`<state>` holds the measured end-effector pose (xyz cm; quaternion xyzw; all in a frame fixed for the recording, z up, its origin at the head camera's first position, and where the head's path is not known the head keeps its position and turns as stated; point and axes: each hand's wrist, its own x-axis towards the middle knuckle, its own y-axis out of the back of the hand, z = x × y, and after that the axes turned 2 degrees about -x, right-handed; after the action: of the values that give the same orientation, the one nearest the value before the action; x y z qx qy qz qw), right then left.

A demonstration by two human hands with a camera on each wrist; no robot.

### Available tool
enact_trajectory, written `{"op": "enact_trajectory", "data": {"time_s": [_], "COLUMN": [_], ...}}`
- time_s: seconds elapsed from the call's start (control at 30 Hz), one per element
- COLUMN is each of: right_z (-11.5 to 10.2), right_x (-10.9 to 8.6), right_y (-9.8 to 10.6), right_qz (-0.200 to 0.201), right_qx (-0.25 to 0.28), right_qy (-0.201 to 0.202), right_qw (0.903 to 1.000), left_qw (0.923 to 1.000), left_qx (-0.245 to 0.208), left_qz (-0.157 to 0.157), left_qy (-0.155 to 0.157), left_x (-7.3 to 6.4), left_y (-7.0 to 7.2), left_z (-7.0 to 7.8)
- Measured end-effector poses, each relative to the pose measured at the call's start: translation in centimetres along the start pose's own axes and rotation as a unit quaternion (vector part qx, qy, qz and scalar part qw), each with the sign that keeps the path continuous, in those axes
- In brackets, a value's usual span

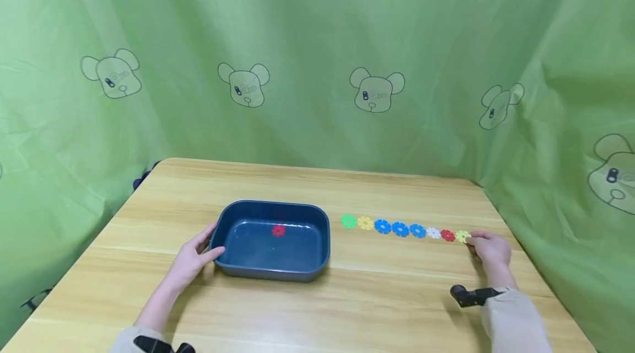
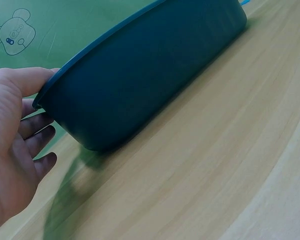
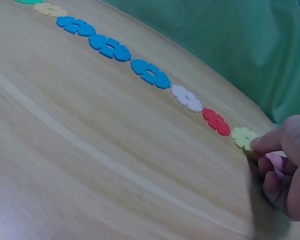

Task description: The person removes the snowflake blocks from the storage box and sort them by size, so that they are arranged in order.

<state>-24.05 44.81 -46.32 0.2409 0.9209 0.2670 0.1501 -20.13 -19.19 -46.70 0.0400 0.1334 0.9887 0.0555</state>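
Observation:
A dark blue plastic basin (image 1: 273, 274) stands on the table, a red snowflake disc (image 1: 278, 230) lying inside it. My left hand (image 1: 190, 259) grips its left end, thumb over the rim and the other fingers along the outside wall. In the left wrist view the basin's side (image 2: 140, 75) fills the top. To the right of the basin runs a row of flat notched snowflake discs: green (image 1: 349, 222), yellow (image 1: 365, 223), several blue (image 1: 400, 229), white (image 1: 433, 233), red (image 1: 447, 235) and yellow-green (image 1: 462, 236). My right hand (image 1: 491, 251) pinches the yellow-green disc at the row's right end.
The wooden table (image 1: 347, 309) reaches back to a green curtain (image 1: 317, 132) printed with bear heads, which also hangs along both sides. Each wrist wears a black strap mount (image 1: 473, 296).

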Motion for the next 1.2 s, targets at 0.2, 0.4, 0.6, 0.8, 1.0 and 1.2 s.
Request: {"op": "enact_trajectory", "data": {"time_s": [0.2,0.4,0.6,0.8,1.0,1.2], "right_z": [-0.5,-0.3,-0.2,0.2,0.4,-0.3], "right_x": [-0.3,-0.3,-0.2,-0.1,-0.6,-1.3], "right_y": [-0.3,-0.3,-0.2,0.0,0.3,-0.1], "right_qz": [0.012,0.016,0.018,0.009,-0.015,-0.030], "right_qx": [-0.022,-0.023,-0.009,0.030,0.070,0.089], "right_qy": [-0.010,-0.015,-0.017,-0.002,0.010,0.025], "right_qw": [0.9996,0.9995,0.9996,0.9995,0.9974,0.9953], "left_qw": [1.0000,1.0000,1.0000,1.0000,0.9999,0.9999], "left_qx": [0.002,-0.004,-0.004,-0.006,-0.009,-0.010], "left_qz": [0.001,0.001,0.001,0.002,0.000,0.001], "left_qy": [-0.003,-0.001,-0.001,-0.005,-0.005,-0.009], "left_x": [0.0,0.0,0.0,-0.2,-0.1,0.0], "left_y": [0.0,0.0,0.0,0.0,0.0,0.0], "left_z": [0.1,0.1,0.1,0.0,-0.1,-0.1]}}
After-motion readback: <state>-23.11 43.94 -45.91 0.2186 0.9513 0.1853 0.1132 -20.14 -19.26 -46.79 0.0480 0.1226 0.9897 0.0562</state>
